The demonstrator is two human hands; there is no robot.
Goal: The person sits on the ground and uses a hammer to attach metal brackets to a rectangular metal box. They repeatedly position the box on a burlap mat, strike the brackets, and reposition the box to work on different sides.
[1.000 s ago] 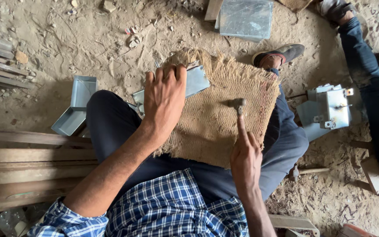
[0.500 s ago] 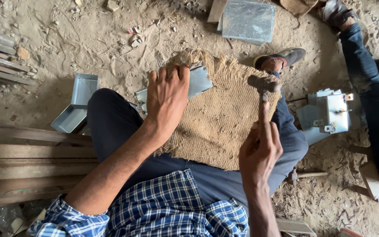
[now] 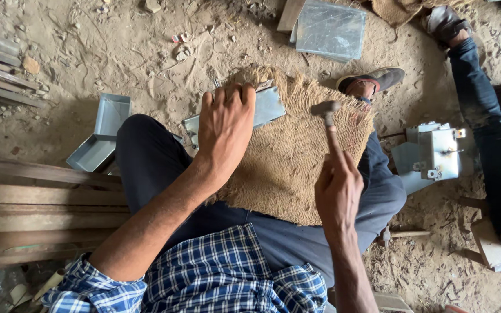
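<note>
1. On the lap of a person seated on a sandy workshop floor, a grey sheet-metal piece [image 3: 265, 110] lies half under a coarse burlap mat [image 3: 297, 162]; I see only its upper edge and one corner poking out from the fraying cloth.
2. The left hand [image 3: 224, 130] lies flat on it, palm down, fingers spread and curling over the far edge of the metal, pinning sheet and mat against the thigh.
3. The right hand [image 3: 337, 194] is wrapped tight round the handle of a small hammer [image 3: 326, 113], index finger stretched along the shaft; the steel head stands raised above the mat, just right of the pressing hand.
4. Below the mat I make out dark blue trousers and, nearest the camera, the sleeves of a blue checked shirt [image 3: 215, 272].
5. A sandalled foot [image 3: 372, 81] shows past the mat's far edge.
6. To the left, a folded metal tray [image 3: 97, 139] rests on the sand beside stacked timber planks [image 3: 36, 197].
7. At the top lies a flat galvanised sheet [image 3: 331, 29]; at the right stands a boxy metal bracket [image 3: 436, 150], with another person's jeans-clad leg [image 3: 485, 110] beyond it.
</note>
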